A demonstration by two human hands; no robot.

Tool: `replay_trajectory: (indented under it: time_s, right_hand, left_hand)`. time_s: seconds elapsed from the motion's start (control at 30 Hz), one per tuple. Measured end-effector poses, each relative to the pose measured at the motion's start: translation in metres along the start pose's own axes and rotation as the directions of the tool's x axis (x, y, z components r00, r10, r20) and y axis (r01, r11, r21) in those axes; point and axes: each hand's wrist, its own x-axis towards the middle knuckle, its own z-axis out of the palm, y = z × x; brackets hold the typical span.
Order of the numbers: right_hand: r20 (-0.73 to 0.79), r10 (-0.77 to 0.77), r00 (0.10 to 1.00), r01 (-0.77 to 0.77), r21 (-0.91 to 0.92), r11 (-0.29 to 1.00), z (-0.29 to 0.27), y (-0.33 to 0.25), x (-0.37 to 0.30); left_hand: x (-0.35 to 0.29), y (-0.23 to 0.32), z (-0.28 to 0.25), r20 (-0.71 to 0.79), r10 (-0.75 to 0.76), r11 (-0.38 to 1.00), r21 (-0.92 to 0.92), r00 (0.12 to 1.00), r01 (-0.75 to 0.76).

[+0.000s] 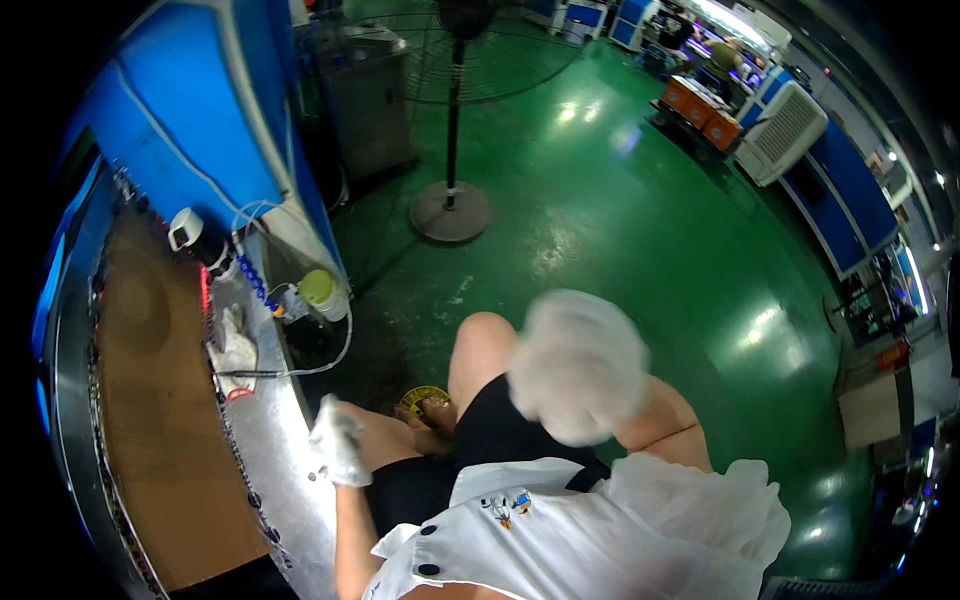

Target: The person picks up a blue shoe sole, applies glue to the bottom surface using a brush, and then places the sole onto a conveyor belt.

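Note:
My left hand (341, 446), in a white glove, is beside the edge of the metal ledge (287, 470). Its fingers look loosely stretched, and nothing shows in them. My right hand (578, 368) is raised in front of my lap as a large, rounded white blur. Motion hides its fingers, so whether it holds anything cannot be made out. A spare white glove (236, 352) with a red cuff lies on the ledge, with a thin pale hose (310, 371) across it.
Along my left runs a brown work surface (165, 400) in a blue machine (190, 110). A black-and-white cylindrical device (203, 245), blue jointed hose (252, 279) and yellow-lidded container (322, 291) stand by it. Ahead are a pedestal fan (451, 208), orange crates (700, 108) and a person (722, 62).

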Motion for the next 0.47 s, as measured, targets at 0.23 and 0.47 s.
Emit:
replay_trajectory:
  time_s: [0.23, 0.47]
  right_hand:
    - [0.250, 0.239, 0.938, -0.144, -0.345, 0.928, -0.081, -0.113, 0.012]
    - [-0.189, 0.017, 0.982, -0.118, -0.540, 0.833, -0.103, -0.138, -0.073]
  left_hand:
    - [-0.009, -0.055, 0.058, 0.369, -0.231, 0.844, 0.536, 0.900, -0.003]
    - [0.019, -0.067, 0.056, 0.320, -0.381, 0.922, 0.198, 0.867, 0.332]
